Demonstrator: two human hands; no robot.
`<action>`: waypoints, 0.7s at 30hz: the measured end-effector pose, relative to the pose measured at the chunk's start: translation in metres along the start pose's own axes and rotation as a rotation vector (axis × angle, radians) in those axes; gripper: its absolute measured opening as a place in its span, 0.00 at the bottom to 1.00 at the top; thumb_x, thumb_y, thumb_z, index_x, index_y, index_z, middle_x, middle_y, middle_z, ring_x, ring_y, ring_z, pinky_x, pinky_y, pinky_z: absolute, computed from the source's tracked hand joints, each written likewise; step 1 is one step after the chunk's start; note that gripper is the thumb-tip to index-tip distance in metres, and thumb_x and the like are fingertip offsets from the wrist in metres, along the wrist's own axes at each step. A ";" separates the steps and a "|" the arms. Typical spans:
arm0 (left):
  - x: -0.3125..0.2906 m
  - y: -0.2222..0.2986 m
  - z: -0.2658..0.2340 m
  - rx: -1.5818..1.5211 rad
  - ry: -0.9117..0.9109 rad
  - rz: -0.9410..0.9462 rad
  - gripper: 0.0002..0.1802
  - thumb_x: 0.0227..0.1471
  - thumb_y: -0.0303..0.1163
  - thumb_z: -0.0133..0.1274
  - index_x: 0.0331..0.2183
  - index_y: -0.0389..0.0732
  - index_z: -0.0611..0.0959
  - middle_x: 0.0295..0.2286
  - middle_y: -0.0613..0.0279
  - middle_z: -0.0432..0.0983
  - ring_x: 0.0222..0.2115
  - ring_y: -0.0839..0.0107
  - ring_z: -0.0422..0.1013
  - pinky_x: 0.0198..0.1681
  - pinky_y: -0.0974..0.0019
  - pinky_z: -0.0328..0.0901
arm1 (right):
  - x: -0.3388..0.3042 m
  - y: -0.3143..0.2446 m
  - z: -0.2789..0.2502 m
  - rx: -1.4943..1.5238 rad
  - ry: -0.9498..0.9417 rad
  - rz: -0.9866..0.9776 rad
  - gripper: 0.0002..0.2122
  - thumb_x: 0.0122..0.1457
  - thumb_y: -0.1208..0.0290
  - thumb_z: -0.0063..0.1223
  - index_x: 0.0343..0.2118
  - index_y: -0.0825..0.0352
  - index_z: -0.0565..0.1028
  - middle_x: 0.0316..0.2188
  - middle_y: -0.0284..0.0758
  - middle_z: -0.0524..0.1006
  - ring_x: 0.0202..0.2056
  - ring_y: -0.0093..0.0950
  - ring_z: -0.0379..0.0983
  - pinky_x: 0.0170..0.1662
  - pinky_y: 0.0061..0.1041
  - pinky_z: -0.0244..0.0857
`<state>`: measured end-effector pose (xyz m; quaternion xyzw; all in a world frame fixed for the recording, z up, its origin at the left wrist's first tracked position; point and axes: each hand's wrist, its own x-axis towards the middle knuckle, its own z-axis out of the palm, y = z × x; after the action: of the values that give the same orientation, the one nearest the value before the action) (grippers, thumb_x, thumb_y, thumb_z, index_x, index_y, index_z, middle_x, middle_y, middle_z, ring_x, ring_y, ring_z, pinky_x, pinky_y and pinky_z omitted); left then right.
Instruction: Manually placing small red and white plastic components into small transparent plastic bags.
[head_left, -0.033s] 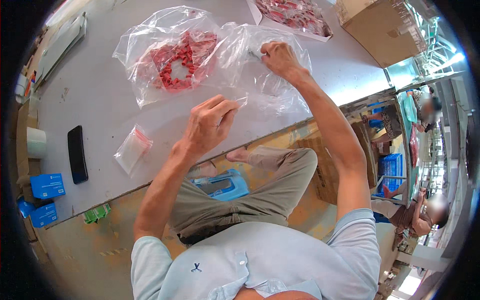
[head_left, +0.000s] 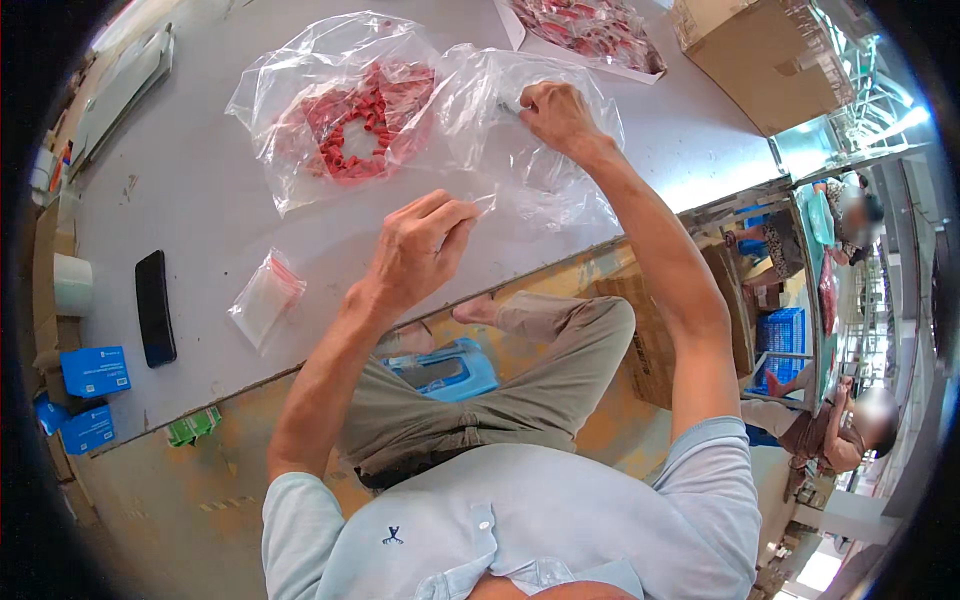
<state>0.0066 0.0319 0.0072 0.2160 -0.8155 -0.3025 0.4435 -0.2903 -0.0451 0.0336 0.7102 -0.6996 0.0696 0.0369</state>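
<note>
My left hand (head_left: pixel 415 245) is closed in a pinch on a small clear plastic bag (head_left: pixel 486 203), just above the table's near edge. My right hand (head_left: pixel 562 118) reaches into the large clear bag (head_left: pixel 475 95) at the back. Its fingers are bent together beside some small dark pieces (head_left: pixel 507 107); what they grip is too small to make out. To the left of that bag lies another large clear bag (head_left: pixel 270 95), opened wide, with many small red tubular pieces (head_left: pixel 375 110) inside. A stack of small clear zip bags (head_left: pixel 265 300) with red edges rests left of my left hand.
A black phone (head_left: pixel 155 308) lies on the table (head_left: pixel 205 220) at left, near blue boxes (head_left: pixel 95 372) and a white roll (head_left: pixel 72 286). At the back stand a tray of filled red packets (head_left: pixel 590 30) and a cardboard box (head_left: pixel 765 65). Two people (head_left: pixel 835 435) sit off to the right.
</note>
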 end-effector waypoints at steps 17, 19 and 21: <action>-0.002 -0.005 0.000 0.018 0.010 0.023 0.07 0.51 0.18 0.60 0.35 0.36 0.84 0.27 0.57 0.78 0.25 0.62 0.75 0.29 0.62 0.69 | 0.012 -0.006 0.014 0.125 -0.041 -0.064 0.08 0.51 0.72 0.55 0.32 0.66 0.83 0.34 0.44 0.83 0.40 0.45 0.80 0.48 0.40 0.72; -0.001 -0.005 0.000 0.012 0.010 0.027 0.07 0.51 0.18 0.60 0.35 0.36 0.84 0.27 0.57 0.78 0.25 0.62 0.75 0.29 0.61 0.69 | 0.008 0.000 0.010 0.117 -0.044 -0.080 0.08 0.51 0.75 0.54 0.32 0.66 0.82 0.35 0.45 0.83 0.40 0.45 0.80 0.49 0.39 0.72; -0.002 -0.004 0.000 0.017 0.003 0.022 0.07 0.51 0.18 0.60 0.35 0.36 0.84 0.27 0.57 0.77 0.25 0.62 0.75 0.29 0.61 0.69 | 0.005 0.007 0.005 0.062 -0.062 -0.078 0.09 0.51 0.78 0.51 0.33 0.66 0.82 0.36 0.45 0.83 0.41 0.43 0.80 0.49 0.38 0.72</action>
<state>0.0074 0.0301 0.0035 0.2112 -0.8198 -0.2904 0.4461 -0.2975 -0.0512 0.0296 0.7396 -0.6697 0.0676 -0.0042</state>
